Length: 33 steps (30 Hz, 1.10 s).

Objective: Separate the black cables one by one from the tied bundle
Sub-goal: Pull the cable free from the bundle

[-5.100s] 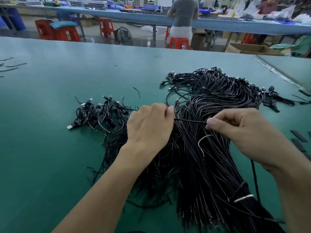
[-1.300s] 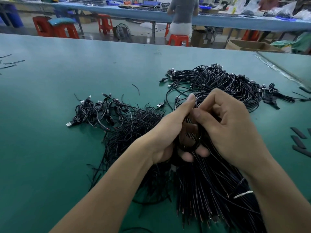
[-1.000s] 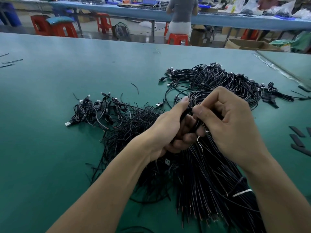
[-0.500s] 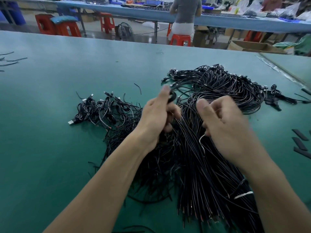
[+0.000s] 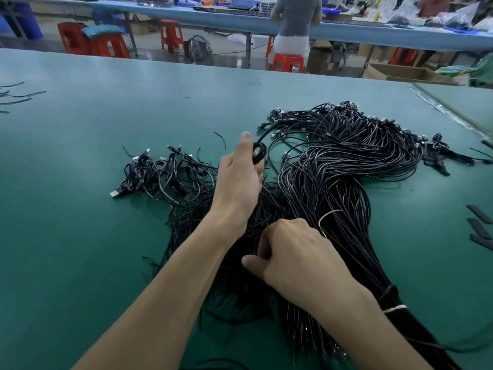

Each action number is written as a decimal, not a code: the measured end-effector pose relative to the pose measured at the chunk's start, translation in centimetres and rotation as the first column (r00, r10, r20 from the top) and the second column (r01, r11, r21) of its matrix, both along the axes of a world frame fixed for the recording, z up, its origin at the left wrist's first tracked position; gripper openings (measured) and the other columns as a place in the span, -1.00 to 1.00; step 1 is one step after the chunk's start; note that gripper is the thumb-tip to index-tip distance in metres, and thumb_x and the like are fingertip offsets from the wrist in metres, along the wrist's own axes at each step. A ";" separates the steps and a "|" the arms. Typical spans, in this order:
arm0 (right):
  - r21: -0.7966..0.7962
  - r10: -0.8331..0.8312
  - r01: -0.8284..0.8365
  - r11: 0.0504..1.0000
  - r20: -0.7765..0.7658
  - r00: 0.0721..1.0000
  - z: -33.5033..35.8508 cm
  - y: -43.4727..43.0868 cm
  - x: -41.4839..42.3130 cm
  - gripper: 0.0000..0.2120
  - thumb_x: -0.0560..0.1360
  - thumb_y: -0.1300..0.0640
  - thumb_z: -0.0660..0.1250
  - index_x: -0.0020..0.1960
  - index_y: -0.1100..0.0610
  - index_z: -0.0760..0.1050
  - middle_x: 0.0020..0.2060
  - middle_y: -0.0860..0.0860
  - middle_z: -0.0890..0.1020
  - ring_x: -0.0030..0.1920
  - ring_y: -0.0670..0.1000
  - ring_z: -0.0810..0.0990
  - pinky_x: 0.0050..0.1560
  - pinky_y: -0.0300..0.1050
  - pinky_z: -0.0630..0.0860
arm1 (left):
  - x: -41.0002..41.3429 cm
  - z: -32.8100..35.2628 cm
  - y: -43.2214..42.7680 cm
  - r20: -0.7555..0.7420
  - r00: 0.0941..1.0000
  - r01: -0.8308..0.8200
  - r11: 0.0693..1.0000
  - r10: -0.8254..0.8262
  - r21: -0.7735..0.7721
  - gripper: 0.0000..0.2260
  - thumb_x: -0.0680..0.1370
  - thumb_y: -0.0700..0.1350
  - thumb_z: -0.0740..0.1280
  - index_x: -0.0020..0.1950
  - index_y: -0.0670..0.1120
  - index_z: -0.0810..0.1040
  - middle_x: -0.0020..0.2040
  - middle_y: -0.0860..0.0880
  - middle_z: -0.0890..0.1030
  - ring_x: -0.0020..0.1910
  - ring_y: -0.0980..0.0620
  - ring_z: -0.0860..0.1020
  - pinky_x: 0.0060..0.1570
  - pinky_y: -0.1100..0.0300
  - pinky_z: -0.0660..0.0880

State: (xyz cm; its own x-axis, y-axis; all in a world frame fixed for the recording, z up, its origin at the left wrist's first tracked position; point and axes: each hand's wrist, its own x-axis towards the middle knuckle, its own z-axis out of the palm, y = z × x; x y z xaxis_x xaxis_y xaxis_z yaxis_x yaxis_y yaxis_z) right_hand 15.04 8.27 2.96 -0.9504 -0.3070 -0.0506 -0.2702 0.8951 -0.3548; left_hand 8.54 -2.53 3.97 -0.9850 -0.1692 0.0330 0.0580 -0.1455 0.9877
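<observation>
Left hand: the left hand (image 5: 238,182) is raised over the table with thumb and fingers closed around a coiled black cable (image 5: 260,154); the small loop shows just beside the thumb, and one strand runs from it toward the plugs at the far end of the bundle.
Right hand: the right hand (image 5: 298,259) lies knuckles-up on the near part of the bundle, fingers curled down among the strands and thumb pointing left; I cannot tell whether it grips a cable.
Tied bundle: the tied bundle of black cables (image 5: 346,182) lies on the green table (image 5: 80,236), right of centre, fanning out in curves at its far end and narrowing toward the near right corner.
Ties: a white tie (image 5: 395,308) circles the narrow end beside the right forearm; a white tie loop (image 5: 326,217) stands up just beyond the right knuckles.
Separated pile: a pile of coiled cables (image 5: 165,174) sits left of the left hand, a silver USB plug (image 5: 114,194) at its near-left edge.
Right edge: 3 black strips (image 5: 480,222) lie on the table, apart from the bundle.
Background: a person (image 5: 293,14) sits on an orange stool (image 5: 286,62) at a far bench.
</observation>
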 end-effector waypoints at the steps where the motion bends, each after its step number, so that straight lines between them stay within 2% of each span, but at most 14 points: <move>1: -0.008 0.004 -0.004 1.000 0.007 1.000 0.0 -0.1 0.0 -0.70 0.48 -0.18 0.37 -0.20 0.06 0.53 -0.22 -0.07 0.57 -0.21 0.02 0.59 -0.26 -0.11 0.54 | 0.1 0.1 0.0 -0.006 1.000 -0.012 1.000 0.012 0.018 -0.55 0.70 0.10 0.06 -0.38 0.00 0.19 -0.57 0.13 0.21 -0.60 0.14 0.14 -0.62 0.35 0.14; 4: -0.049 -0.001 0.002 0.999 0.024 1.000 0.0 0.1 -0.1 -0.73 0.50 -0.11 0.35 -0.19 0.09 0.55 -0.23 -0.03 0.56 -0.23 0.06 0.58 -0.26 -0.09 0.55 | 0.1 0.2 -0.1 -0.002 0.999 -0.032 0.999 0.032 0.043 -0.56 0.70 0.07 0.08 -0.36 -0.02 0.19 -0.58 0.13 0.23 -0.62 0.16 0.15 -0.64 0.36 0.13; 7: -0.097 -0.027 0.031 0.995 0.038 0.999 0.5 0.5 -0.3 -0.71 0.49 -0.09 0.33 -0.20 0.14 0.56 -0.28 -0.01 0.58 -0.27 0.06 0.59 -0.21 0.02 0.61 | 0.0 0.0 -0.1 0.012 0.999 -0.048 0.999 0.048 0.013 -0.55 0.68 0.11 0.10 -0.36 -0.04 0.21 -0.56 0.14 0.26 -0.62 0.17 0.19 -0.64 0.36 0.13; 10: -0.107 -0.060 0.063 0.992 0.036 0.998 1.2 1.4 -0.6 -0.78 0.46 -0.06 0.32 -0.19 0.08 0.55 -0.30 -0.05 0.58 -0.25 0.02 0.59 -0.17 0.03 0.61 | 0.0 -0.1 0.0 0.041 0.996 -0.079 0.997 0.080 -0.017 -0.57 0.67 0.15 0.11 -0.22 -0.16 0.26 -0.49 0.10 0.29 -0.60 0.19 0.26 -0.62 0.36 0.18; 13: -0.119 -0.104 0.110 0.987 0.052 0.993 2.5 3.2 -1.1 -0.85 0.46 -0.09 0.36 -0.18 -0.03 0.60 -0.19 -0.05 0.62 -0.18 -0.01 0.62 -0.09 0.00 0.62 | 0.2 0.1 0.0 -0.030 0.998 -0.046 0.999 0.046 0.016 -0.57 0.68 0.11 0.08 -0.34 -0.04 0.22 -0.53 0.12 0.26 -0.57 0.12 0.20 -0.60 0.32 0.18; 16: -0.170 -0.142 0.152 0.974 0.066 0.988 3.4 4.7 -1.5 -0.89 0.48 -0.04 0.40 -0.20 -0.08 0.64 -0.16 -0.06 0.65 -0.13 -0.06 0.63 -0.06 -0.03 0.62 | 0.3 0.3 0.0 -0.041 0.998 -0.041 0.999 0.040 -0.035 -0.57 0.68 0.13 0.06 -0.36 0.02 0.17 -0.58 0.12 0.26 -0.58 0.11 0.14 -0.58 0.27 0.12; 20: -0.134 -0.066 0.078 0.988 0.094 0.993 3.2 4.2 -1.4 -0.88 0.55 -0.03 0.35 -0.10 -0.06 0.64 -0.10 -0.04 0.63 -0.09 -0.07 0.61 0.00 -0.04 0.60 | 0.5 0.4 0.1 -0.065 0.998 -0.022 1.000 0.021 -0.015 -0.57 0.69 0.12 0.06 -0.35 0.04 0.14 -0.51 0.12 0.17 -0.56 0.10 0.09 -0.60 0.30 0.09; 23: -0.117 -0.010 0.018 0.993 0.075 0.997 3.3 3.8 -1.1 -0.81 0.58 -0.06 0.30 -0.09 -0.02 0.63 -0.22 -0.07 0.63 -0.20 -0.07 0.60 -0.11 -0.04 0.61 | 0.6 0.4 0.1 -0.070 0.997 -0.022 0.999 0.019 -0.044 -0.57 0.68 0.15 0.07 -0.35 0.04 0.12 -0.49 0.09 0.14 -0.54 0.06 0.06 -0.60 0.35 0.13; 25: -0.104 -0.031 0.033 0.994 0.014 0.999 3.6 4.3 -1.2 -0.79 0.58 -0.07 0.29 -0.13 -0.02 0.62 -0.30 -0.11 0.61 -0.26 -0.10 0.59 -0.21 -0.12 0.57 | 0.6 0.4 0.1 -0.077 0.997 -0.005 0.998 0.001 -0.063 -0.57 0.67 0.18 0.08 -0.34 0.04 0.11 -0.48 0.09 0.14 -0.52 0.06 0.06 -0.58 0.31 0.12; 27: -0.168 -0.087 0.073 0.983 -0.072 0.994 4.0 5.1 -1.4 -0.78 0.56 -0.07 0.31 -0.20 -0.03 0.61 -0.39 -0.14 0.60 -0.31 -0.20 0.56 -0.31 -0.35 0.45 | 0.6 0.5 0.2 -0.084 0.996 0.027 0.998 -0.031 -0.049 -0.57 0.67 0.20 0.07 -0.33 0.04 0.13 -0.50 0.11 0.15 -0.51 0.06 0.06 -0.55 0.27 0.11; 29: -0.297 -0.178 0.122 0.947 -0.169 0.969 4.2 5.9 -1.7 -0.78 0.54 -0.04 0.32 -0.24 -0.03 0.59 -0.40 -0.21 0.60 -0.28 -0.25 0.56 -0.34 -0.41 0.41 | 0.8 0.7 0.3 -0.108 0.991 0.083 0.997 -0.081 0.010 -0.55 0.67 0.21 0.03 -0.35 0.02 0.16 -0.51 0.12 0.17 -0.54 0.09 0.08 -0.57 0.32 0.15; 31: -0.419 -0.268 0.147 0.896 -0.246 0.931 4.1 6.1 -2.0 -0.80 0.55 -0.02 0.33 -0.23 -0.04 0.59 -0.42 -0.17 0.60 -0.26 -0.19 0.58 -0.28 -0.40 0.41 | 1.0 0.8 0.6 -0.134 0.977 0.177 0.983 -0.168 0.057 -0.50 0.68 0.21 -0.03 -0.40 0.03 0.21 -0.54 0.13 0.20 -0.58 0.13 0.12 -0.59 0.35 0.16; 33: -0.532 -0.321 0.128 0.837 -0.290 0.902 3.9 5.8 -2.3 -0.83 0.56 -0.01 0.34 -0.19 -0.03 0.59 -0.36 -0.19 0.63 -0.27 -0.15 0.60 -0.18 -0.22 0.51 | 1.2 0.8 1.0 -0.137 0.947 0.302 0.951 -0.291 0.069 -0.47 0.69 0.18 -0.06 -0.45 0.04 0.24 -0.56 0.11 0.22 -0.60 0.12 0.13 -0.61 0.34 0.15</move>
State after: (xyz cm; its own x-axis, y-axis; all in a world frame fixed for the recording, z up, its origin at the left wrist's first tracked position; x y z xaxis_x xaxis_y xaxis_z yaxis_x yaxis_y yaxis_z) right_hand 12.71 14.07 6.83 -0.9169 0.0260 0.3982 -0.2761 0.6790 -0.6802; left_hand 9.71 -1.50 4.81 -0.9802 0.1220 0.1562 0.1201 -0.2611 0.9578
